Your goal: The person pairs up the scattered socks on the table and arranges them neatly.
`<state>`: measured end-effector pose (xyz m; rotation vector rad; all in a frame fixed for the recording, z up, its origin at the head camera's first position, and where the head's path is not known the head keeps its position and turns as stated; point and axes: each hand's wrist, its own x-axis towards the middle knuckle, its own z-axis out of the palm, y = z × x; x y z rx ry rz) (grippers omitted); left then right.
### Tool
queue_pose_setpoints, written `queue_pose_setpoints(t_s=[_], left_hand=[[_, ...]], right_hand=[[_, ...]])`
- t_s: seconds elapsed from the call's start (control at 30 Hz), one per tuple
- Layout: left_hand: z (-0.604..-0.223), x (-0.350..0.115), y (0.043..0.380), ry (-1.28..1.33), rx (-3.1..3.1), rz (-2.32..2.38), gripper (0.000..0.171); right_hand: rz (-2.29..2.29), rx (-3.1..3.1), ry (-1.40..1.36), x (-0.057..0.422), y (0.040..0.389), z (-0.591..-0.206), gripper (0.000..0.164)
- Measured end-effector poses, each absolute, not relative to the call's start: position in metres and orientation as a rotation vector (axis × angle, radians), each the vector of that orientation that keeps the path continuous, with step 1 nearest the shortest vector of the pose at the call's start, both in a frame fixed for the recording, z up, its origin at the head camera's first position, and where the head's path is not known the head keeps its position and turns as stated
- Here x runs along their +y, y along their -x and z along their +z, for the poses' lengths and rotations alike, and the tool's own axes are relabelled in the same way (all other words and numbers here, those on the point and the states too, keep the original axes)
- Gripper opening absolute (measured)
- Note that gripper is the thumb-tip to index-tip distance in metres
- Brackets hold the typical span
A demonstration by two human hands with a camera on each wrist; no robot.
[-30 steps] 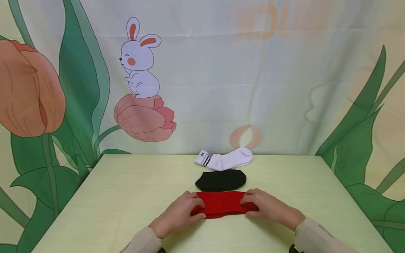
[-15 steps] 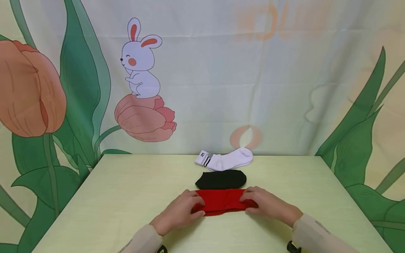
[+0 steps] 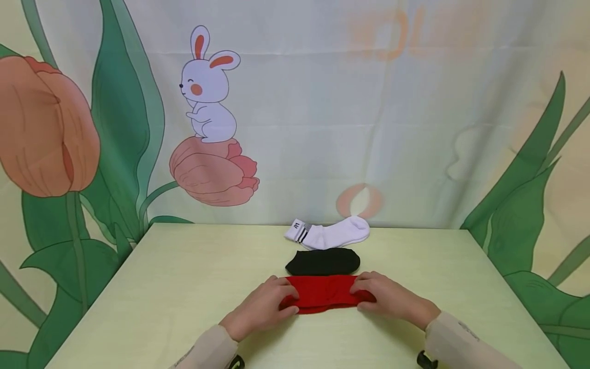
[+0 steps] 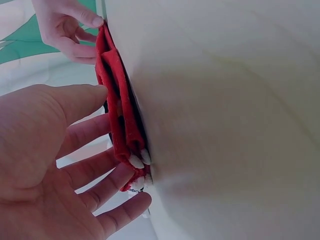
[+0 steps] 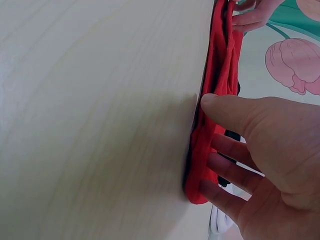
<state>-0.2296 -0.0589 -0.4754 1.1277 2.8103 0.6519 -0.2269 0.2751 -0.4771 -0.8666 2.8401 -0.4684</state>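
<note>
Folded red socks (image 3: 324, 293) lie flat across the table, layered one on the other. My left hand (image 3: 265, 307) holds their left end, thumb at the near edge and fingers over the top. At the right end my right hand (image 3: 392, 300) holds them in the same way. In the left wrist view, small white patches show at one end of the red socks (image 4: 117, 95). Directly behind lie black socks (image 3: 322, 262), whose near edge meets the red ones. Farther back, white socks (image 3: 338, 233) with dark stripes on the cuff touch or nearly touch the black ones.
The pale wooden table (image 3: 198, 271) reaches back to a hanging cloth (image 3: 295, 128) printed with a rabbit, tulips and leaves. Dark bands show at both wrists below the sleeves.
Both hands have slid the red socks slightly away from me, up against the black socks. During the last half second they have hardly moved. The black and white socks stay put.
</note>
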Motion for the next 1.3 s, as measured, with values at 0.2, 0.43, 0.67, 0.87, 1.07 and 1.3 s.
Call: queue_pose_setpoints(t_s=[0.2, 0.43, 0.67, 0.87, 1.07, 1.3], left_hand=[[-0.4765, -0.0574, 0.2308, -1.123, 2.814, 0.626, 0.022], [-0.4767, -0.0566, 0.2319, -1.133, 2.813, 0.622, 0.022], [-0.4764, -0.0567, 0.2325, -1.147, 2.814, 0.622, 0.02], [-0.4763, -0.058, 0.2323, -1.162, 2.81, 0.626, 0.02], [-0.475, -0.0588, 0.2322, -1.168, 2.8, 0.638, 0.019], [-0.4748, -0.0586, 0.2328, -1.167, 2.804, 0.638, 0.018]], right_hand=[[-0.472, 2.843, 0.868, 0.2773, 0.2264, -0.4788, 0.033], [-0.473, 2.843, 0.844, 0.2777, 0.2265, -0.4787, 0.034], [-0.472, 2.847, 0.843, 0.2771, 0.2267, -0.4788, 0.033], [-0.463, 2.857, 0.883, 0.2771, 0.2267, -0.4822, 0.031], [-0.464, 2.861, 0.885, 0.278, 0.2265, -0.4831, 0.031], [-0.478, 2.853, 0.876, 0.2777, 0.227, -0.4829, 0.031]])
